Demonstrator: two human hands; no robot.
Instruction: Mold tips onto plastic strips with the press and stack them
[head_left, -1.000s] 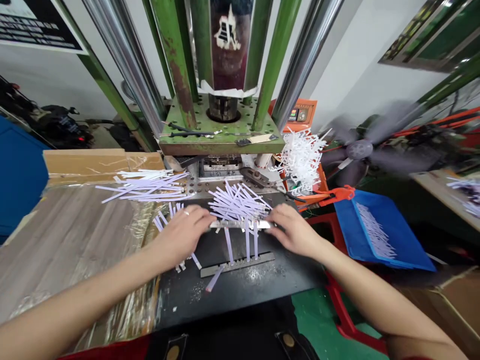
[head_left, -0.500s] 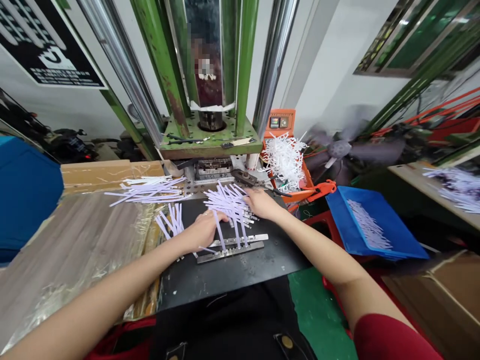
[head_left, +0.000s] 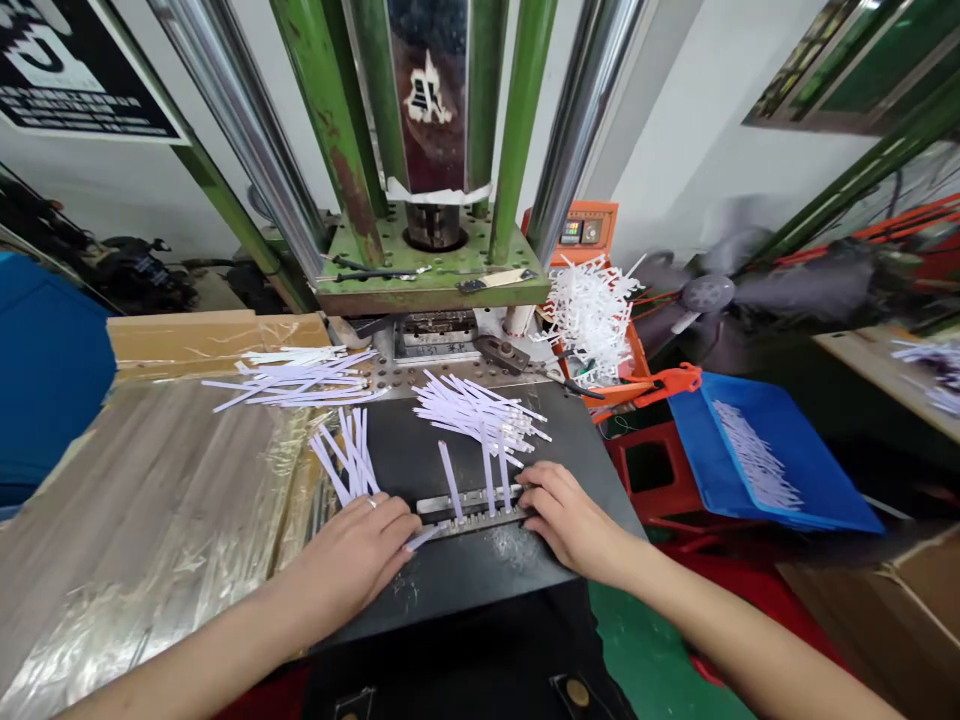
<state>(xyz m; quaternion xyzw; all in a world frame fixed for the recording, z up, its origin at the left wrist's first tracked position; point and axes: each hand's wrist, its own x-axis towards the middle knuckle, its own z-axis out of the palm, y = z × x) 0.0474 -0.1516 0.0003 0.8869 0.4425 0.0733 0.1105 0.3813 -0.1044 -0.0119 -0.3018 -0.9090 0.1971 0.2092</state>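
Two slotted metal bars lie side by side on the black work surface [head_left: 390, 590], the rear bar [head_left: 431, 505] just behind the front bar [head_left: 480, 521]. Several thin lilac strips [head_left: 452, 480] stick up from the front bar's slots. My left hand [head_left: 360, 545] is closed at the front bar's left end, its fingertips partly hidden; a short strip [head_left: 426, 537] pokes out beside them. At the right end, my right hand [head_left: 566, 515] pinches the bars between thumb and fingers. Behind the bars lies a loose pile of lilac strips [head_left: 472, 408].
Smaller bunches of strips lie left, one bunch [head_left: 345, 455] by my left hand, another [head_left: 300, 378] on the cardboard-edged board [head_left: 187, 480]. A green press [head_left: 435, 290] stands ahead. Right are white scraps [head_left: 592, 320], a blue bin [head_left: 817, 470] and a spinning fan [head_left: 709, 295].
Both hands have left the strip pile and come down toward me to the two ends of the metal bars. The bars now sit closer together. The view has shifted slightly.
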